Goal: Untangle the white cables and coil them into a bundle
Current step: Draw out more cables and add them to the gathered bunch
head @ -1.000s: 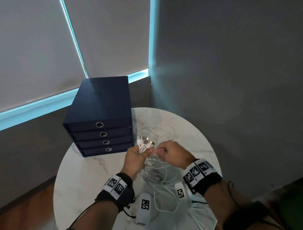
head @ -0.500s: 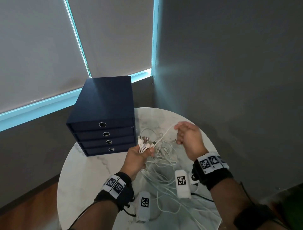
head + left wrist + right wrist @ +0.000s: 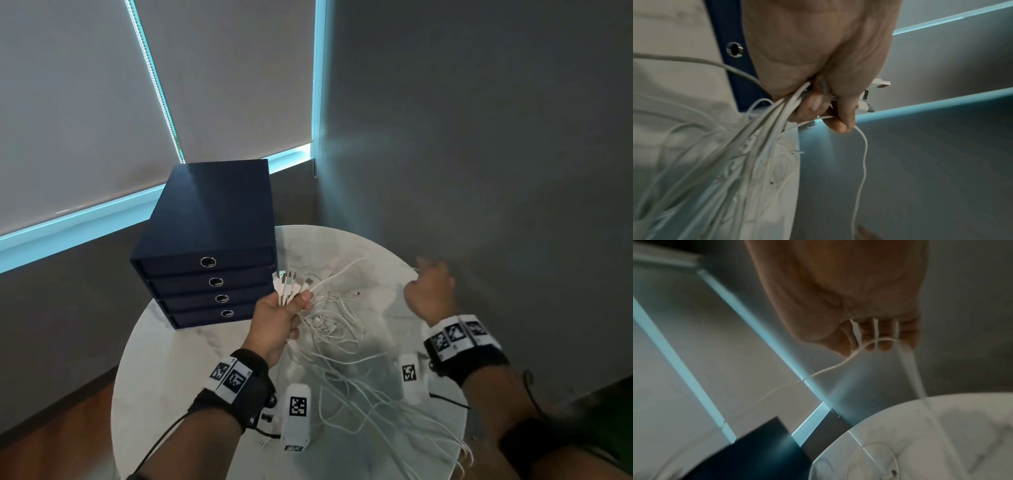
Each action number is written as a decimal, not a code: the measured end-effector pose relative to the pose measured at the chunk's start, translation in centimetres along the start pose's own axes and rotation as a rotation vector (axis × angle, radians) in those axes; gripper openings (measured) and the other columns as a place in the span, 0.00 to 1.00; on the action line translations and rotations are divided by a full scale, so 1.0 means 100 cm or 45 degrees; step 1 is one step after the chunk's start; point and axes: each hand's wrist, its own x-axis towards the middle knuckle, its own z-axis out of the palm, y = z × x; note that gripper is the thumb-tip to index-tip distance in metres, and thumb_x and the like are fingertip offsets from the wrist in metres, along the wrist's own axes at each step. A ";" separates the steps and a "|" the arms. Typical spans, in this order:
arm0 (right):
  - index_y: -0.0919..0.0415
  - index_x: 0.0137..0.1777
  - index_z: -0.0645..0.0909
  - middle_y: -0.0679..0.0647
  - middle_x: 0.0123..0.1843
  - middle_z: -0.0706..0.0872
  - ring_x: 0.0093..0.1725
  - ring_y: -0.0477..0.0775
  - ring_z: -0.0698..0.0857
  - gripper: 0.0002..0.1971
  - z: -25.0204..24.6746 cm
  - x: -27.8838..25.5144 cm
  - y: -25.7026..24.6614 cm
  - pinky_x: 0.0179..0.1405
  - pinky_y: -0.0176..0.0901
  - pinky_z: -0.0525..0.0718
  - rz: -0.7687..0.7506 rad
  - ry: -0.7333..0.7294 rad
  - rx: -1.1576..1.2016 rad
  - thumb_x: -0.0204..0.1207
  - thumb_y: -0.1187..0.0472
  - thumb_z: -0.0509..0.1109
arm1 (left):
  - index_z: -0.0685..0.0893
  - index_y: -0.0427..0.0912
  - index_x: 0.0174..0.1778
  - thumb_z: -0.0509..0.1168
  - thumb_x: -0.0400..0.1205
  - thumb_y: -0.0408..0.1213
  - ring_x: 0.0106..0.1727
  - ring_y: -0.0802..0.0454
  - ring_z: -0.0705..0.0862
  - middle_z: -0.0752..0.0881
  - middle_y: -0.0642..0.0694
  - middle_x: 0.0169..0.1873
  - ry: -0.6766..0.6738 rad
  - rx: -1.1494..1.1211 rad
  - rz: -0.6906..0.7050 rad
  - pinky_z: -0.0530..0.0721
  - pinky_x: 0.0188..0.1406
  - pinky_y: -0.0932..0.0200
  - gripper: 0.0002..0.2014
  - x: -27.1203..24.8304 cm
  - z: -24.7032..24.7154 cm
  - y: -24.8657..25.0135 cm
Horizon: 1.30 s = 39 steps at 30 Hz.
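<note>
My left hand (image 3: 284, 315) grips a bunch of white cables (image 3: 337, 346) just below their USB plugs (image 3: 287, 284), which stick up above my fist. In the left wrist view the left hand (image 3: 824, 91) has fingers and thumb curled round the strands, and the cables (image 3: 731, 162) hang down in a loose tangle onto the round marble table (image 3: 178, 394). My right hand (image 3: 430, 291) is out at the table's far right edge and blurred. The right wrist view shows the right hand (image 3: 869, 331) with fingers curled round one thin white cable (image 3: 830, 368) that runs off toward the left.
A dark blue drawer box (image 3: 209, 250) with several ring pulls stands at the table's back left, close to my left hand. Grey walls and window blinds close in behind and to the right. Cable ends trail over the table's near right edge (image 3: 455, 448).
My right hand has left my left hand and swung right and outward, drawing one cable strand out of the bunch. My left hand has kept its hold, nearly still.
</note>
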 end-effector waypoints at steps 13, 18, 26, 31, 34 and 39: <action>0.60 0.37 0.82 0.45 0.22 0.76 0.24 0.48 0.74 0.17 0.000 -0.047 -0.097 0.30 0.43 0.76 -0.855 -0.493 0.760 0.88 0.60 0.59 | 0.83 0.37 0.44 0.71 0.83 0.35 0.20 0.59 0.64 0.82 0.53 0.26 -0.138 0.005 0.280 0.61 0.17 0.63 0.06 -0.008 0.024 0.053; 0.62 0.35 0.81 0.47 0.20 0.71 0.19 0.45 0.67 0.19 -0.028 -0.026 -0.109 0.21 0.38 0.67 -0.637 -0.199 1.234 0.87 0.68 0.56 | 0.85 0.35 0.51 0.75 0.76 0.39 0.21 0.59 0.63 0.84 0.47 0.34 -0.078 -0.075 0.085 0.62 0.16 0.65 0.13 -0.004 -0.009 0.010; 0.60 0.39 0.79 0.50 0.22 0.72 0.18 0.48 0.66 0.18 -0.100 0.012 -0.099 0.22 0.37 0.68 -0.413 0.152 1.659 0.87 0.62 0.53 | 0.83 0.28 0.60 0.73 0.81 0.33 0.19 0.59 0.63 0.84 0.47 0.33 0.114 -0.112 -0.104 0.61 0.15 0.66 0.15 0.002 -0.043 -0.023; 0.61 0.44 0.83 0.52 0.25 0.71 0.19 0.48 0.64 0.16 -0.089 0.018 -0.074 0.19 0.35 0.64 -0.337 0.052 1.488 0.86 0.63 0.54 | 0.84 0.30 0.57 0.71 0.82 0.34 0.19 0.59 0.62 0.83 0.48 0.31 0.108 -0.144 -0.125 0.61 0.14 0.66 0.12 0.002 -0.035 -0.024; 0.60 0.47 0.85 0.50 0.24 0.71 0.18 0.47 0.63 0.16 -0.054 0.010 -0.061 0.19 0.34 0.61 -0.201 -0.062 1.384 0.86 0.63 0.55 | 0.86 0.34 0.50 0.67 0.85 0.36 0.18 0.61 0.64 0.82 0.49 0.30 0.045 -0.217 -0.143 0.62 0.13 0.67 0.08 0.002 -0.016 -0.017; 0.62 0.44 0.87 0.53 0.23 0.74 0.19 0.50 0.66 0.16 0.008 -0.032 -0.053 0.22 0.36 0.62 -0.225 -0.427 1.132 0.83 0.68 0.57 | 0.87 0.35 0.50 0.67 0.86 0.40 0.20 0.59 0.66 0.90 0.45 0.37 -0.051 -0.324 -0.235 0.66 0.16 0.67 0.10 0.000 0.018 -0.008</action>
